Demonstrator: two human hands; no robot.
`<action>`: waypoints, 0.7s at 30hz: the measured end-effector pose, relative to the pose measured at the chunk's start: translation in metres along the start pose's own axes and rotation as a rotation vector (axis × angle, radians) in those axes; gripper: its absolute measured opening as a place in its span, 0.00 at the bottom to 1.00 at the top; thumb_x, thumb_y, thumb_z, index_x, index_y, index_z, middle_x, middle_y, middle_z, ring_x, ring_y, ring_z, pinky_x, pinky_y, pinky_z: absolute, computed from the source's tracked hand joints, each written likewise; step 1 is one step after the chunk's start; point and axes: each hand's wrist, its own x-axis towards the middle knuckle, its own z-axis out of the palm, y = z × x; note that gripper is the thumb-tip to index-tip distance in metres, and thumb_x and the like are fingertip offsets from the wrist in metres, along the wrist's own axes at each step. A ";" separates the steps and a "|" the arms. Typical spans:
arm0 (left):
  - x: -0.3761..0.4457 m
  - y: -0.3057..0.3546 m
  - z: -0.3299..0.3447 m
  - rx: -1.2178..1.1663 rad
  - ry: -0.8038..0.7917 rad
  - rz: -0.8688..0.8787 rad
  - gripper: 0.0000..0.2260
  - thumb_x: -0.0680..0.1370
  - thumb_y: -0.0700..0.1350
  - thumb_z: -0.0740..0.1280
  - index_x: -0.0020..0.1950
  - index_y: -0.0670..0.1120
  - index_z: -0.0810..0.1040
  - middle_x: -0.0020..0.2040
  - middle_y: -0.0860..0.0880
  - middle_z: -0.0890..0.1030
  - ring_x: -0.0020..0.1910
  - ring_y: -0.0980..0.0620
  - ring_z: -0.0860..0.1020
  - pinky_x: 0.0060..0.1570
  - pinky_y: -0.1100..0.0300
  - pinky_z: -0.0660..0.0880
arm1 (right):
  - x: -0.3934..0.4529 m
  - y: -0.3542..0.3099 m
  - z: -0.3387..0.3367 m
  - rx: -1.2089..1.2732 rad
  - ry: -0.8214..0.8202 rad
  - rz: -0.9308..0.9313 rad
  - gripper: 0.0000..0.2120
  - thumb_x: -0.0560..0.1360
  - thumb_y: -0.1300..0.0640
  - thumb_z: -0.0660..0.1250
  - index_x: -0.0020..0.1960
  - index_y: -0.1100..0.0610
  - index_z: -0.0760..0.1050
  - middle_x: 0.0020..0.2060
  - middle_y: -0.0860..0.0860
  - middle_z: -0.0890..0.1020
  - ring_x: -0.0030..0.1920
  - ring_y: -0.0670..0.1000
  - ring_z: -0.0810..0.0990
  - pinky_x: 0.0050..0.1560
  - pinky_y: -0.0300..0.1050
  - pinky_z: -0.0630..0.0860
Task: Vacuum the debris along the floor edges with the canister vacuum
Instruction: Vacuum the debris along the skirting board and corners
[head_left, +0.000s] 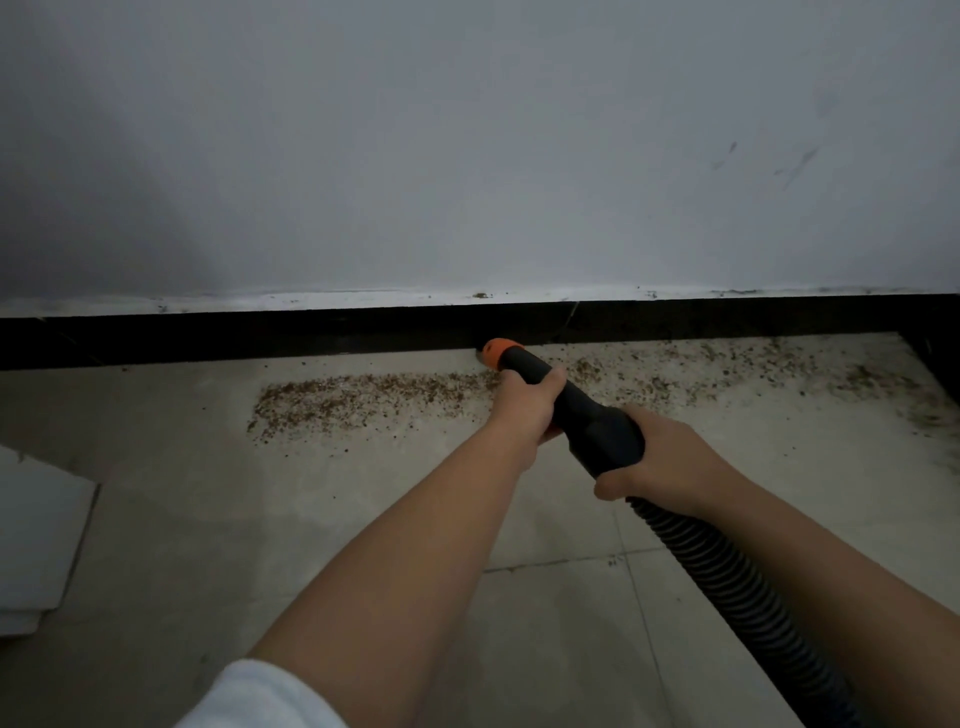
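A black vacuum nozzle (587, 415) with an orange tip (496, 352) points at the foot of the dark skirting board (260, 332). My left hand (524, 402) grips the nozzle's narrow front part. My right hand (660, 457) grips its thick rear collar, where the black ribbed hose (737, 592) joins and runs off to the lower right. Brown crumb-like debris (363, 397) lies in a band on the floor left of the tip. More debris (753, 369) is scattered along the wall edge to the right. The canister is out of view.
A grey-white wall (467, 156) rises above the skirting. The floor is pale tile (208, 545) with grout lines. A white flat object (36, 535) lies at the left edge. The skirting turns a corner at the far right (935, 364).
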 end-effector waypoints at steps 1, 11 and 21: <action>0.001 -0.001 0.003 0.010 0.013 0.012 0.28 0.79 0.46 0.64 0.75 0.44 0.56 0.70 0.42 0.67 0.63 0.42 0.72 0.53 0.52 0.77 | 0.000 0.002 -0.001 0.015 -0.002 0.005 0.23 0.65 0.57 0.74 0.55 0.52 0.68 0.42 0.47 0.74 0.39 0.46 0.75 0.34 0.37 0.71; 0.000 0.001 -0.027 0.074 0.227 0.141 0.26 0.78 0.47 0.65 0.74 0.44 0.61 0.67 0.43 0.71 0.63 0.43 0.73 0.60 0.51 0.74 | 0.014 -0.021 0.018 0.138 -0.077 -0.037 0.24 0.64 0.61 0.75 0.56 0.53 0.69 0.45 0.51 0.77 0.39 0.53 0.78 0.46 0.53 0.79; -0.005 0.019 -0.094 0.049 0.434 0.208 0.27 0.76 0.48 0.67 0.73 0.44 0.63 0.66 0.42 0.73 0.61 0.42 0.75 0.60 0.46 0.74 | 0.035 -0.078 0.054 0.210 -0.160 -0.098 0.22 0.63 0.62 0.75 0.54 0.55 0.71 0.43 0.55 0.78 0.37 0.54 0.79 0.42 0.52 0.79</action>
